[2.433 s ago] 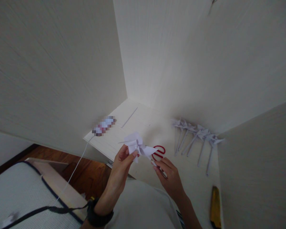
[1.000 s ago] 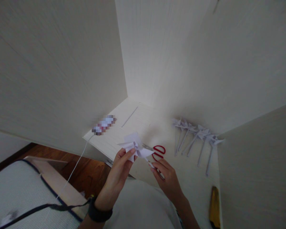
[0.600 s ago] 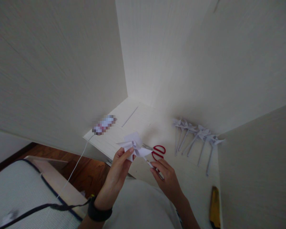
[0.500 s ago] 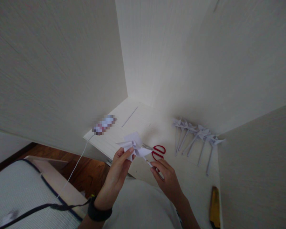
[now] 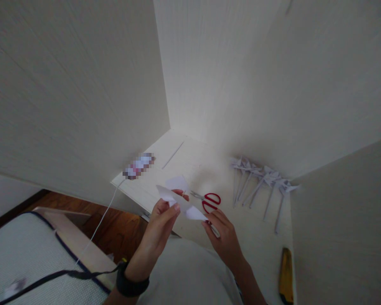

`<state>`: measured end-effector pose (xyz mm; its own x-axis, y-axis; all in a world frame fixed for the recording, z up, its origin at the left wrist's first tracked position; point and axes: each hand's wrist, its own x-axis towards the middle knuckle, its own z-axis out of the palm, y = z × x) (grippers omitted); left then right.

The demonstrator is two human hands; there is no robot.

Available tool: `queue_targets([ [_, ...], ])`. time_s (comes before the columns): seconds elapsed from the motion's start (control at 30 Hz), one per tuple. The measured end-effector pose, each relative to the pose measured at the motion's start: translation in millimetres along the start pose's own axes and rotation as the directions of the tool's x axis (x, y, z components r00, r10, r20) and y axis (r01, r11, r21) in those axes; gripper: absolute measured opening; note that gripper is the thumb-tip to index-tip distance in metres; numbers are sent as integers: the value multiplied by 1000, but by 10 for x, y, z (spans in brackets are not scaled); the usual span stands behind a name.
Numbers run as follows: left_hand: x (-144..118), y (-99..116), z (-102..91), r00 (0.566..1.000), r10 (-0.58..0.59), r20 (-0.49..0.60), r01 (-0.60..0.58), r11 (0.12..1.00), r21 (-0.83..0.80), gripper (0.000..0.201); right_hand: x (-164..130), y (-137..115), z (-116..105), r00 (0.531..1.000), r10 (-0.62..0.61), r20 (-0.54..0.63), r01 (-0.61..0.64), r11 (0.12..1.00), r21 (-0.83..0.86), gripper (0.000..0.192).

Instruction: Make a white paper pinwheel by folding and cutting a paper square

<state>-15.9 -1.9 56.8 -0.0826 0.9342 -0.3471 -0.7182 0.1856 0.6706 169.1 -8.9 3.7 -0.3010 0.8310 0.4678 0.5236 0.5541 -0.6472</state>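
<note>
My left hand (image 5: 165,218) pinches a white paper pinwheel (image 5: 190,209) near its middle, fingers behind it and thumb in front. The pinwheel is tilted, with one blade standing up at the back and another pointing at my right hand. My right hand (image 5: 220,228) is closed at that blade's tip, around a thin white paper stick (image 5: 215,231) of which only a short piece shows below the fingers. Whether the stick touches the pinwheel's centre is hidden. Just beyond my right hand, red-handled scissors (image 5: 212,198) lie on the white table (image 5: 197,159).
Several finished paper pinwheels (image 5: 266,176) on sticks lie in a row by the back wall. One loose paper stick (image 5: 173,155) lies at the back left, near a blurred object (image 5: 138,166) with a white cable. A yellow-handled tool (image 5: 285,275) is at the right edge.
The pinwheel has tilted in my left hand, its front turned edge-on. My right hand has stayed close by, and the stick's upper part is now hidden behind the blade.
</note>
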Motion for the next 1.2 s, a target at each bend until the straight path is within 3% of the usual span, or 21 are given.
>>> queue_targets([
  [0.27, -65, -10, -94, 959, 27, 282, -39, 998, 40, 28, 45, -58, -74, 993, -36, -111, 38, 999, 17, 16],
  [0.37, -87, 50, -46, 942, 36, 333, -72, 993, 98, 29, 58, -73, -102, 989, -46, -143, 49, 999, 21, 18],
  [0.8, -61, 123, -8, 879, 65, 473, -168, 969, 179, 31, 58, -98, -132, 982, -88, -167, 90, 996, 8, 20],
  [1.2, -81, 150, 12, 882, 70, 466, -194, 955, 225, 30, 55, -98, -141, 984, -87, -156, 90, 996, 8, 21],
])
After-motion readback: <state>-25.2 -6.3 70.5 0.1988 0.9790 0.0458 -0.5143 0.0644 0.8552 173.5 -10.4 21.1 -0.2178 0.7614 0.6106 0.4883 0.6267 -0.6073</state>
